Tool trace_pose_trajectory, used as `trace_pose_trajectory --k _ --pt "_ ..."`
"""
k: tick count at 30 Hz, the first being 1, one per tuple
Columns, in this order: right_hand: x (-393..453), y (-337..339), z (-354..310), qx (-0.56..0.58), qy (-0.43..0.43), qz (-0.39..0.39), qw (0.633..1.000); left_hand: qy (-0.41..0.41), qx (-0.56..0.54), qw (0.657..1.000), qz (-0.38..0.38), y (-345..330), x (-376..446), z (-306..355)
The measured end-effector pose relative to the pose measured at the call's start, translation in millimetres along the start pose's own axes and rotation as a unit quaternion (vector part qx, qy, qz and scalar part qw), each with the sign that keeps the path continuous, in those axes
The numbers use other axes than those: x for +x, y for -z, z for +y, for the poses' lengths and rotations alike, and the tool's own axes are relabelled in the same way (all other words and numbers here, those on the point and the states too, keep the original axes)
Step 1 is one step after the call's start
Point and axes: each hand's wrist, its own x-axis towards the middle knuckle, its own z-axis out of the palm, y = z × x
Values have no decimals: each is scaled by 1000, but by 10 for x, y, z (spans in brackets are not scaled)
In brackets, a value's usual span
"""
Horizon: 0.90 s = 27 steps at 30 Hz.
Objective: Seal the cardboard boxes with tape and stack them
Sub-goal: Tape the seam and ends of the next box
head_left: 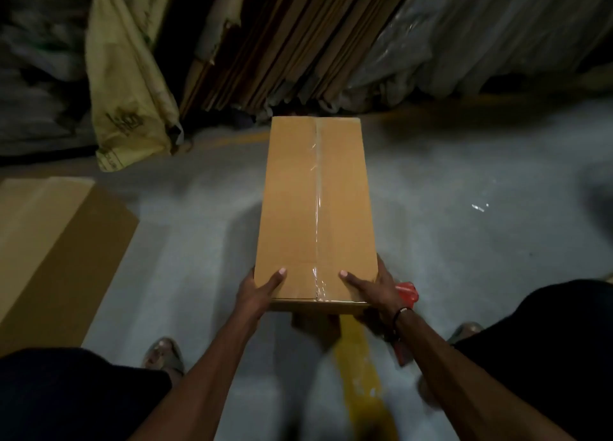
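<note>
A long cardboard box (316, 208), its top seam covered by clear tape (317, 205), is held above the grey floor (464, 241) by the left hand (257, 291) and right hand (374, 291), each gripping a near corner, thumb on top; a second box (49, 251) lies at left.

Bare forearms, dark wristband (399, 316), dark shorts (547, 347), grey sandals (164, 354).

the box (316, 208) is matt brown cardboard, its centre seam covered by glossy clear plastic tape (316, 208). a second carton (49, 251) is matt cardboard. the floor (464, 241) is smooth grey concrete. sheeting (481, 36) behind is shiny, crinkled plastic.
</note>
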Motion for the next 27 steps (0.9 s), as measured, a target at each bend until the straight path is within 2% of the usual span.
trace_pose_trajectory --k 6,14,27 --pt "-348 263 -909 7 92 32 995 -116 6 993 17 54 -317 881" --pt "-935 760 -1921 32 172 44 984 -207 -6 978 11 -52 -919 1970" --pt "-1545 1810 -2486 75 223 156 959 -282 11 955 -95 -780 -1592 3103"
